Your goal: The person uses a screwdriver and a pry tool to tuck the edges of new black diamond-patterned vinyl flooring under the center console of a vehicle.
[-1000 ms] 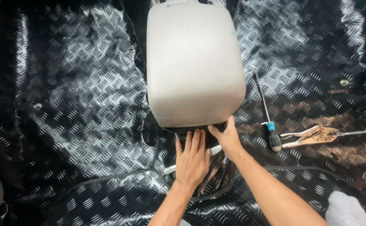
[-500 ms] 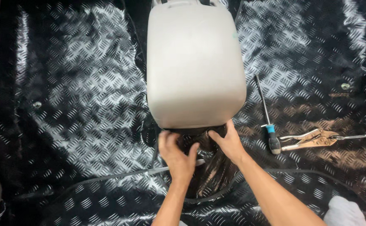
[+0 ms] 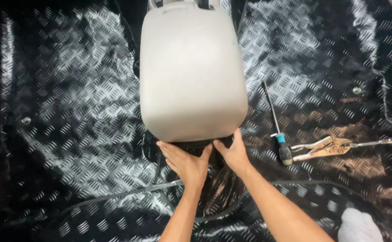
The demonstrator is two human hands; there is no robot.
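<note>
My left hand (image 3: 185,161) lies flat, fingers extended and spread, palm down, its fingertips at the dark lower edge of the grey padded console lid (image 3: 191,71); it pinches nothing. My right hand (image 3: 233,152) sits just beside it, thumb toward the left hand, fingers curled up against the same lower edge near the lid's right corner; whether these fingers hook under the edge cannot be determined from this view. The lid lies directly ahead of both hands, its long axis running away from me, the rounded near end touching my fingertips. Both hands are equally close to it. It rests on black tread-pattern floor matting (image 3: 70,112). To the right, well apart from the hands, lie a blue-handled screwdriver (image 3: 277,127) and locking pliers (image 3: 335,145); a white cloth (image 3: 357,226) lies at the lower right.
</note>
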